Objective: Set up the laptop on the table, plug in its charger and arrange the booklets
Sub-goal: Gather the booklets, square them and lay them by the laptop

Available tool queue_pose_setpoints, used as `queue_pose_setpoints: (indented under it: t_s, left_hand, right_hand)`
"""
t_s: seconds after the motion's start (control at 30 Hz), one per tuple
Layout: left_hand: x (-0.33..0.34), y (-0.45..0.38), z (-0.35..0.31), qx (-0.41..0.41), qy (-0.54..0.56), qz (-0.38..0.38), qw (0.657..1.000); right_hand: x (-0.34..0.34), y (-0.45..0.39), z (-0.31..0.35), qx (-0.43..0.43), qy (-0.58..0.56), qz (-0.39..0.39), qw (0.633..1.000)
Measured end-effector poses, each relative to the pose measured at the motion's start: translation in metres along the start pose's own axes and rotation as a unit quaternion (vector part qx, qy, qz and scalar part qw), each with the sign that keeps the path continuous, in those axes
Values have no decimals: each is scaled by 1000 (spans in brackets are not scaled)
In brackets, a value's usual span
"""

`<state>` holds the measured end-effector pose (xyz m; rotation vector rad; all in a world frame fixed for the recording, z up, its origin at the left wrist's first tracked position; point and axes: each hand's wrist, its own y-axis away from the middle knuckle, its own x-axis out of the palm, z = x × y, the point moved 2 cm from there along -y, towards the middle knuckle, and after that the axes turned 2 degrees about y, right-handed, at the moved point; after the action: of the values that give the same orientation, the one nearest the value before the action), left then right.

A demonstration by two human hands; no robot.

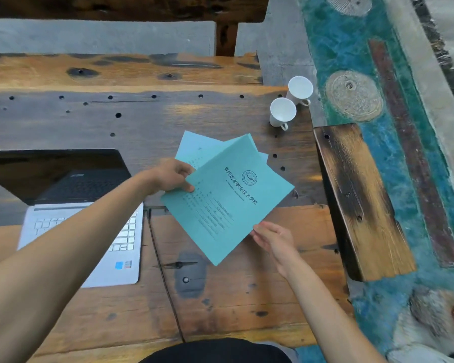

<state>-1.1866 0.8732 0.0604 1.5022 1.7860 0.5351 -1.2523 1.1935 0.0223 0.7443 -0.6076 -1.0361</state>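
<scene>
L hand [172,175] pinched the top booklet [228,203] at its 9 o'clock edge, grip tight on the cover, w/ more booklets [194,146] fanned under it above the table [233,297]. R hand [274,239] lay flat, fingers straight, touching that booklet's 5 o'clock edge. Laptop [89,231] sat open at 9 o'clock of the booklets; two white cups [290,103] stood at 1 o'clock.

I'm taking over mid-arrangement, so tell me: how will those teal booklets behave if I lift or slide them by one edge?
The teal booklets look thin and paper-covered, so they will probably flex or droop from a single corner. The left hand pinches them and they have already fanned apart, so they likely slip over each other easily. The right hand steadying the lower edge suggests that two-handed support helps.
</scene>
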Motion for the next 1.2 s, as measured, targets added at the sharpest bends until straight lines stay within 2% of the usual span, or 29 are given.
queue_pose_setpoints:
  t_s: [0.17,0.53,0.7,0.97,1.07,1.2]
  left_hand:
    - [-7,-51,-16,22,-140,-8,990]
    - [-32,-129,-4,76,-272,-63,957]
    - [-35,-136,6,84,-255,-67,961]
    - [-34,-145,10,70,-228,-103,966]
    - [-33,-151,8,60,-223,-106,967]
    - [-32,-158,4,36,-231,-98,967]
  right_hand:
    - [23,-28,-4,27,-10,0,1000]
    - [59,-92,-12,80,-29,-23,996]
    - [48,-99,-11,86,-33,-38,995]
    - [14,-125,17,32,-101,-198,975]
    - [11,-135,25,47,-78,-206,974]
    - [14,-138,31,75,-119,-206,968]
